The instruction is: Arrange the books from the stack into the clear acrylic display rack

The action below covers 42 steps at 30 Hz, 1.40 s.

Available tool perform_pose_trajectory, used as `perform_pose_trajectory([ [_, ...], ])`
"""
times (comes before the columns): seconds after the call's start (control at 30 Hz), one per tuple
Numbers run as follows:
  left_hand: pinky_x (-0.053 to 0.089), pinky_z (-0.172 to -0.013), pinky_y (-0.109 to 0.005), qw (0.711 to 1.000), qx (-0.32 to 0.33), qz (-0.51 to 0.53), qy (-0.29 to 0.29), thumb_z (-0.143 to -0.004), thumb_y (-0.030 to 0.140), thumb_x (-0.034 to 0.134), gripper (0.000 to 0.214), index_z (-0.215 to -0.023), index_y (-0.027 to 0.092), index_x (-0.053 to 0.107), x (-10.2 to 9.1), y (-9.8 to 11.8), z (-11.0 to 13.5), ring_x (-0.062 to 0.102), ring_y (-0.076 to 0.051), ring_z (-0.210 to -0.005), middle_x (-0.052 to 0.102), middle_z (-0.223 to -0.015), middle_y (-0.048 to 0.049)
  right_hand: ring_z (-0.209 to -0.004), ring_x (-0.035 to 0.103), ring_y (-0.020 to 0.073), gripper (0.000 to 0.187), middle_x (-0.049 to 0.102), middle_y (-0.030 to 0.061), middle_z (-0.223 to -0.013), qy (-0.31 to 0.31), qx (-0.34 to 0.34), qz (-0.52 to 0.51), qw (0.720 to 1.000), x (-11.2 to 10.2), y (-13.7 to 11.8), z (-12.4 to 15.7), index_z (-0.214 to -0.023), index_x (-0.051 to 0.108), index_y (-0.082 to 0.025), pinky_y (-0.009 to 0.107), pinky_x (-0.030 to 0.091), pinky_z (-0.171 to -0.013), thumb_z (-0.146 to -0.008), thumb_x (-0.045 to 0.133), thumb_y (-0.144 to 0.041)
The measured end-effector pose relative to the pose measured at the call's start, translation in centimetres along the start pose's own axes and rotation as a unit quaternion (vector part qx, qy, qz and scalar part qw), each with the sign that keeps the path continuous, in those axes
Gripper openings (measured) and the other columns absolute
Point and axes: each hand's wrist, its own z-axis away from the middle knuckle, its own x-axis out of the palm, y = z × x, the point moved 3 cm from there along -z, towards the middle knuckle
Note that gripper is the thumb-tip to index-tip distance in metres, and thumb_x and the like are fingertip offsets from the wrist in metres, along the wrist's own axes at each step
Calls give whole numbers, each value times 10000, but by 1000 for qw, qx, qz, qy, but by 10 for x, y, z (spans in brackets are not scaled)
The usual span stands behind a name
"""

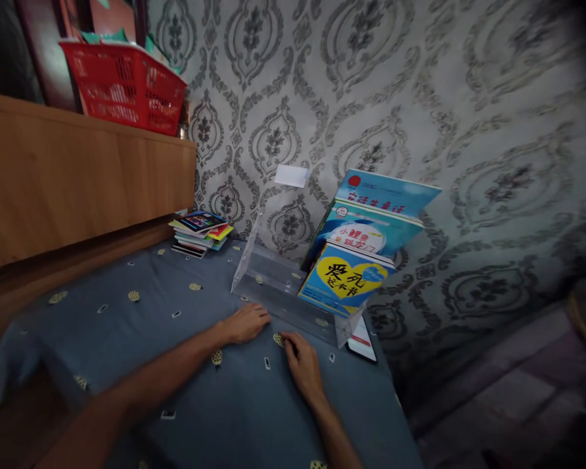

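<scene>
My left hand (248, 323) rests low on the blue tablecloth, its fingers lying loosely at the front edge of a clear acrylic book rack (266, 301). Nothing shows in it. To its right, my right hand (303, 363) lies on the cloth with bent fingers and a gap by the thumb, holding nothing I can see. In the right side of the rack, picture books stand in stepped rows. A blue-and-yellow book (344, 279) is in front, a teal book (366, 228) behind it, and a taller blue book (385, 192) at the back.
A stack of books (201, 233) lies at the table's far left corner. A phone (362, 341) sits partly behind the rack's right end. Left, a red basket (127, 88) stands on a wooden cabinet (88, 182). A white card (292, 175) shows against the patterned wall.
</scene>
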Motion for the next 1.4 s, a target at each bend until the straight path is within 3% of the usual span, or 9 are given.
perform_pose_trajectory([
  [0.17,446,-908,-301,997,-52,-48,-3,-912,136,513,158,-962,195,651,-22,-41,26,619,-182,-972,691,-956,-45,-945,700,275,359,747,122,-982,18,-3,15,1000,2,5,3,-993,737,-185,455,561,-876,-953,429,-366],
  [0.27,460,-887,-302,988,-126,-88,9,-891,143,507,180,-941,218,664,-49,-94,49,626,-193,-948,701,-941,-45,-956,700,278,347,744,124,-990,18,-4,16,1000,4,7,4,-985,736,-193,462,562,-884,-955,428,-352],
  [0.37,463,-909,-320,961,-236,-138,50,-929,168,417,264,-1009,219,663,-88,-157,60,616,-217,-1018,700,-1025,-71,-993,698,279,323,744,120,-1021,21,2,17,1000,6,11,4,-990,738,-205,462,560,-905,-941,442,-324],
  [0.53,428,-996,-407,906,-360,-203,96,-973,237,334,360,-1186,118,598,-143,-243,42,538,-303,-1185,633,-1226,-177,-1004,702,286,309,749,115,-1034,11,3,19,1000,4,15,4,-1005,746,-220,468,569,-911,-922,462,-307],
  [0.67,402,-1028,-472,891,-394,-213,73,-963,360,417,450,-1259,45,545,-147,-279,19,505,-359,-1246,572,-1320,-250,-1005,706,281,303,753,110,-1035,-8,-5,16,1000,0,12,4,-1047,741,-230,455,586,-896,-944,468,-312],
  [0.83,423,-989,-552,876,-435,-208,26,-964,429,412,546,-1314,18,500,-134,-305,3,531,-396,-1246,552,-1344,-301,-969,721,270,300,754,107,-1032,-1,-17,18,1000,-1,13,5,-1049,740,-255,431,609,-858,-959,463,-327],
  [1.03,479,-934,-504,881,-420,-211,-42,-982,393,383,469,-1195,45,615,-134,-319,-3,642,-369,-1111,653,-1209,-279,-934,732,264,288,757,103,-996,9,-22,3,1000,-2,11,2,-1022,740,-261,413,619,-838,-967,470,-346],
  [1.23,483,-949,-425,902,-351,-244,-55,-957,170,396,349,-1200,38,609,-144,-301,7,653,-327,-1116,658,-1186,-273,-956,717,263,278,747,105,-1010,-15,-14,8,1000,-3,5,0,-1024,734,-245,417,606,-844,-952,471,-298],
  [1.4,488,-947,-405,915,-305,-259,-55,-931,121,402,319,-1167,45,602,-146,-277,18,647,-310,-1105,666,-1144,-254,-964,706,268,293,741,111,-1019,-27,-3,8,1000,-1,10,0,-1031,738,-232,431,590,-857,-934,468,-293],
])
